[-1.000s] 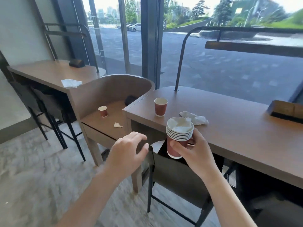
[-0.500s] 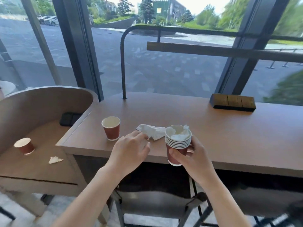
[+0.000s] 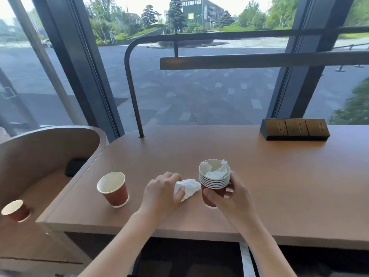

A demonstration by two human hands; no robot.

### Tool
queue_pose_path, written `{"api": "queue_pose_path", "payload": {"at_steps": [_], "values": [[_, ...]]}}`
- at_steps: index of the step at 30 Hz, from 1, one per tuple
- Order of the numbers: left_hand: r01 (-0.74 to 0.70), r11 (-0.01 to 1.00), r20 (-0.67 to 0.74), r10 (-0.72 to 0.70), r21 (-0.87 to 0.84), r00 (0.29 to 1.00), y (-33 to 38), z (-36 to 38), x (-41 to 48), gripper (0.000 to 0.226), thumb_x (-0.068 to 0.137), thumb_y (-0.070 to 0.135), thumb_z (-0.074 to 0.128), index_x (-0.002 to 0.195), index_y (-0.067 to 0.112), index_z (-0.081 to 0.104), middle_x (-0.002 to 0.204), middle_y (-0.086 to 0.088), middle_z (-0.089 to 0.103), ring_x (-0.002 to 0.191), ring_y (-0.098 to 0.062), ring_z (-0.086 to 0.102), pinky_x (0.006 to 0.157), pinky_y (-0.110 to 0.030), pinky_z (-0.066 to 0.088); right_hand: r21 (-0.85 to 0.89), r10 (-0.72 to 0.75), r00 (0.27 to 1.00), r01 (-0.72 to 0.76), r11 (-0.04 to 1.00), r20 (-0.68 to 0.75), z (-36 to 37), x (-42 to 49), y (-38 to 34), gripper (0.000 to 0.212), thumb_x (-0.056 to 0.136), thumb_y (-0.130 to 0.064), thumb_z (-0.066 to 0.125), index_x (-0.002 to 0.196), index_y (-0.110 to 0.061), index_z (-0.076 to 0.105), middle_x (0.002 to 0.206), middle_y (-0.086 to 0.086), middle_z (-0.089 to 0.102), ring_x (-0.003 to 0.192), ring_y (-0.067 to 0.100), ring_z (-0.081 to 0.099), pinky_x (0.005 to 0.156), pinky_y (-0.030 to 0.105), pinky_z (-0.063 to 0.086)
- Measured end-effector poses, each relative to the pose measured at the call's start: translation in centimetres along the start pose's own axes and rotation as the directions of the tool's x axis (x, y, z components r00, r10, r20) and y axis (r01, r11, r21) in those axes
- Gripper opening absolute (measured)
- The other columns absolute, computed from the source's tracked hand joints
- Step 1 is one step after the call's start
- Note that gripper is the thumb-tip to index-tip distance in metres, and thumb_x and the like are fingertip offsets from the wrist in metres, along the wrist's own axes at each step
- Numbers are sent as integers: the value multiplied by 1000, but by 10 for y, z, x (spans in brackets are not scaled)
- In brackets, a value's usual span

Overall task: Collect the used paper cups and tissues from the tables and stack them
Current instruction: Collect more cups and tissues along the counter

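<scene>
Your left hand (image 3: 162,193) has come down onto the crumpled tissue (image 3: 188,186) on the table (image 3: 279,176), pinching it, while your right hand (image 3: 229,196) grips the cup stack (image 3: 214,181); a single cup (image 3: 113,188) stands left.

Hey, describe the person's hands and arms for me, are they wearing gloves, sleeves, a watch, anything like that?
Nothing worn that shows. The left hand and right hand are gloveless, with no rings visible. The left forearm and right forearm are bare down to the frame's edge: no sleeves, watch or bracelet.
</scene>
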State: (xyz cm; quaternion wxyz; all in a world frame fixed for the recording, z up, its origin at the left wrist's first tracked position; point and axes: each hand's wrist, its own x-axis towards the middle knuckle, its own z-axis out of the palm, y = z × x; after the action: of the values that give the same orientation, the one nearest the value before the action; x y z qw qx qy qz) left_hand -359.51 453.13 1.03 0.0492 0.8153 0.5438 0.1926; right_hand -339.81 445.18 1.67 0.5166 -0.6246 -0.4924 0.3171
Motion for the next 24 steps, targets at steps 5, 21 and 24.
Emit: {"api": "queue_pose_path", "payload": {"at_steps": [5, 21, 24], "values": [[13, 1000, 56, -11, -27, 998, -3, 18, 15, 48, 92, 44, 53, 138, 34, 47, 123, 11, 58, 112, -14, 55, 88, -29, 44, 9, -7, 1000, 7, 1000, -16, 4, 17, 11, 53, 63, -43, 85, 112, -38, 65, 102, -25, 74, 96, 0, 71, 85, 31, 60], [-29, 986, -43, 22, -167, 999, -24, 37, 25, 14, 86, 19, 61, 87, 32, 67, 87, 16, 60, 80, -8, 60, 68, -32, 52, 27, -26, 1000, 27, 999, -13, 18, 45, 8, 47, 76, -13, 88, 110, -35, 66, 98, -24, 75, 91, 0, 72, 76, 21, 58], [20, 942, -161, -78, -336, 984, -16, 9, 40, 15, 84, 19, 67, 83, 34, 68, 83, 19, 61, 70, -3, 60, 68, -32, 52, 30, -24, 1000, 24, 999, 5, 16, 43, 7, 46, 75, -22, 88, 111, -39, 66, 102, -23, 75, 95, 1, 71, 80, 23, 59]]}}
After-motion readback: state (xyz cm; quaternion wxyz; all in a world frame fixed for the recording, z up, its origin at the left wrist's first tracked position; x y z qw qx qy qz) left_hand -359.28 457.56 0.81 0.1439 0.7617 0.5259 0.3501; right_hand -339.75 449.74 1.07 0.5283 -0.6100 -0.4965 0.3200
